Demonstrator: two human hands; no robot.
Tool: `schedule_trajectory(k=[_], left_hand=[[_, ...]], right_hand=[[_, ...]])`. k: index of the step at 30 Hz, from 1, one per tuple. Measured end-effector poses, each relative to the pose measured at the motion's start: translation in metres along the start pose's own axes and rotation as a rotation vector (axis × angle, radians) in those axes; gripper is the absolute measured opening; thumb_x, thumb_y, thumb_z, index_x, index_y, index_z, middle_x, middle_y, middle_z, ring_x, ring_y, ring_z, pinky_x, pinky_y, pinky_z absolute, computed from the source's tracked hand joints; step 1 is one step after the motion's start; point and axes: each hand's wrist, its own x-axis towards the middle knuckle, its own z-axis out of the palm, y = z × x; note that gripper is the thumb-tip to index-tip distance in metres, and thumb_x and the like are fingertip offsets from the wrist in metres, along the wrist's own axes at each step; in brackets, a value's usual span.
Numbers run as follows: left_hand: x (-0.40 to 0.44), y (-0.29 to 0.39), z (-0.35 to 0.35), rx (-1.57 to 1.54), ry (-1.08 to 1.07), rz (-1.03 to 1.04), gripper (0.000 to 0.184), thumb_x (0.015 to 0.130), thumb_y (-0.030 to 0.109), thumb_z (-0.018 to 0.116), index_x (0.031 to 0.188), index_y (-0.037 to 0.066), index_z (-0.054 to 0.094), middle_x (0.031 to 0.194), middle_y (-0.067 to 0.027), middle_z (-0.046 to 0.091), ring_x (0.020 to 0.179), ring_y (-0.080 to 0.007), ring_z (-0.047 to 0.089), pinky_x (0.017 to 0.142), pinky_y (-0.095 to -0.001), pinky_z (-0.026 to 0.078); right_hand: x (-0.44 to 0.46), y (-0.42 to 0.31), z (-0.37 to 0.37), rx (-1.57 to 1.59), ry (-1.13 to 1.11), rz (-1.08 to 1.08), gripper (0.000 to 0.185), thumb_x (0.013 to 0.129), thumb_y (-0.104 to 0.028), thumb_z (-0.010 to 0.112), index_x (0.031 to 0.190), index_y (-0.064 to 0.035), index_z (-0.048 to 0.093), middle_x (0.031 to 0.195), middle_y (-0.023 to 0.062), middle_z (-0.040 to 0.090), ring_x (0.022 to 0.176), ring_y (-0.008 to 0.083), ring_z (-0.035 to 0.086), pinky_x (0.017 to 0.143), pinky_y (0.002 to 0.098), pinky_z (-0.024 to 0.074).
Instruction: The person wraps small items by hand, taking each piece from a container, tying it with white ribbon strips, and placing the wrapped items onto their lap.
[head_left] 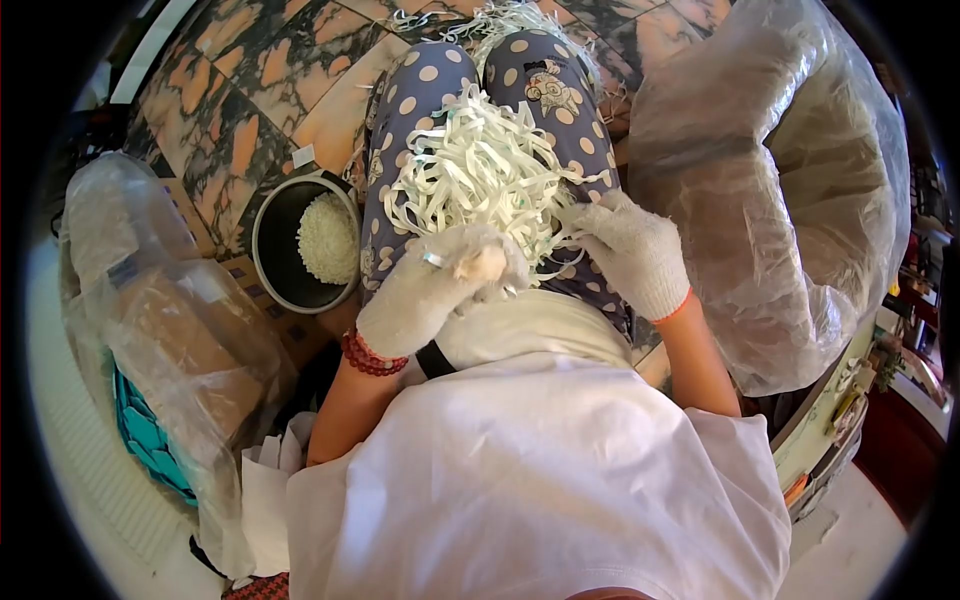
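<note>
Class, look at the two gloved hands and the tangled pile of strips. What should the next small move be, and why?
Probably the right hand should ease one strip from the pile of white strips while the left hand steadies it. The right fingers are at the pile's edge, the left hand lies along its near side, and the strips loop over one another.

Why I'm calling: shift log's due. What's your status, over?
Left hand, right hand gloved, at white strips; grips unclear. Strips heaped on lap. Pot left, plastic bag right, not blocking.
</note>
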Motion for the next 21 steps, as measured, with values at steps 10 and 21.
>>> schedule_trajectory(k=[10,21], left_hand=[[0.044,0.012,0.034,0.686,0.087,0.595,0.027,0.097,0.029,0.068,0.112,0.007,0.071,0.088,-0.0010,0.059,0.067,-0.0137,0.053,0.065,-0.0298,0.048],[0.026,0.018,0.022,0.364,-0.219,0.541,0.021,0.089,0.000,0.061,0.071,0.005,0.051,0.083,-0.0042,0.051,0.068,-0.0167,0.053,0.067,-0.0302,0.044]], right_hand=[[-0.001,-0.042,-0.058,0.413,0.110,-0.051,0.013,0.083,-0.006,0.071,0.094,-0.0103,0.065,0.083,0.0078,0.057,0.076,0.0294,0.058,0.065,0.0376,0.0474],[-0.003,-0.032,-0.063,0.847,0.061,0.161,0.022,0.083,-0.007,0.069,0.104,-0.0044,0.065,0.083,0.0028,0.060,0.054,0.0127,0.051,0.051,0.0229,0.0445]])
